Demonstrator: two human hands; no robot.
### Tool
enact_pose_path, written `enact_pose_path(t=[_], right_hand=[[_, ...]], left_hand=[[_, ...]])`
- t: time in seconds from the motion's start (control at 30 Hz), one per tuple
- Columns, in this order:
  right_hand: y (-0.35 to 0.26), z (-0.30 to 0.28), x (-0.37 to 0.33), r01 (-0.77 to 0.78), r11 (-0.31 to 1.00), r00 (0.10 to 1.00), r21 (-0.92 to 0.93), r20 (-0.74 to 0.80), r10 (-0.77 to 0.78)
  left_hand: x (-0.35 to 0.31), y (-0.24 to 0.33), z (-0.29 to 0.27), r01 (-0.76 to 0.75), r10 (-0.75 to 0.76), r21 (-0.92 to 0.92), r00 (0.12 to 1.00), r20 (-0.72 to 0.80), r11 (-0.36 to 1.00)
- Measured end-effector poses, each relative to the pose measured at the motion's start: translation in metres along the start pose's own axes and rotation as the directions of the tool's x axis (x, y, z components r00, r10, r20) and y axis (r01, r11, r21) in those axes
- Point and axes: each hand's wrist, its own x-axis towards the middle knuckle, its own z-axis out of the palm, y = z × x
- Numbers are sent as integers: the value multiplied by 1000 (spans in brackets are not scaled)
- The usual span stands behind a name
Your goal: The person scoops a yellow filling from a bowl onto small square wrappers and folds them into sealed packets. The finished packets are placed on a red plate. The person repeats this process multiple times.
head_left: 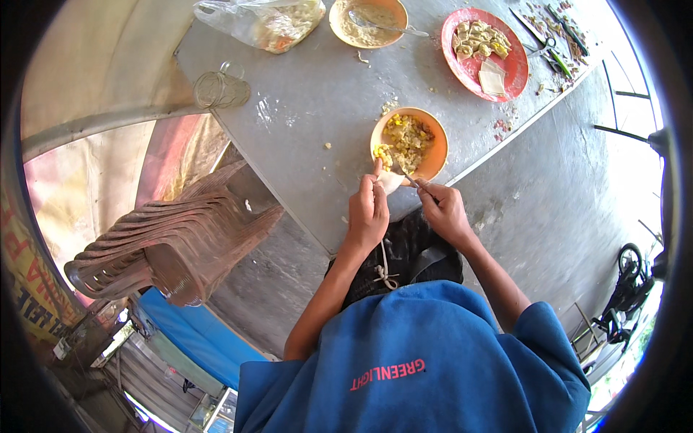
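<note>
Between the fingers of my left hand (369,211) is a pale, thin dumpling wrapper (390,182), held at the near rim of an orange bowl (437,154). Yellow and brown chopped filling (408,141) lies in that bowl. My right hand (445,212) is closed on the handle of a thin spoon (411,180), whose tip meets the wrapper at the bowl's edge. How much filling sits on the wrapper is too small to tell. Farther off to the right, a red plate (468,81) carries folded dumplings (479,39) and a few square wrappers (492,78).
On the grey table (310,130) stand a glass mug (222,89), a plastic bag of food (278,25) and a second bowl (401,16) with pale paste and a spoon. Scissors (541,47) and knives lie at the far right. Stacked brown chairs (180,238) stand left.
</note>
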Motion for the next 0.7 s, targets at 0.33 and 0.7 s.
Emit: enact_pose_path(t=[0.33, 0.7], right_hand=[[8, -14, 4, -575, 584, 816, 572, 448, 365], [15, -36, 0, -448, 556, 894, 701, 359, 268]], left_hand=[[-4, 22, -5, -221, 219, 223, 975, 34, 949], [-4, 27, 4, 181, -333, -658, 936, -113, 731]])
